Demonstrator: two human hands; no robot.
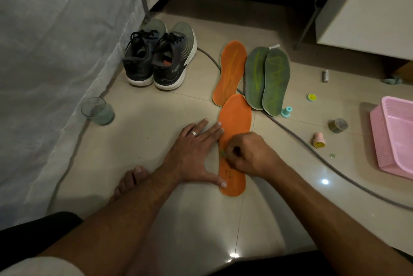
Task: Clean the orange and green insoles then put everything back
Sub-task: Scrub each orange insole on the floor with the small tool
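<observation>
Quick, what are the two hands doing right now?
Left hand: open, flat, pressing the orange insole.
Right hand: curled around something small and green; too hidden to name.

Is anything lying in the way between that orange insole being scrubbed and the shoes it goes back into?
Nothing visible. The near orange insole lies under both hands; bare floor tiles run from it to the shoes. The glass stands off to the left of that path.

Single head cam, looks fwd and down, close over floor (156,119).
</observation>
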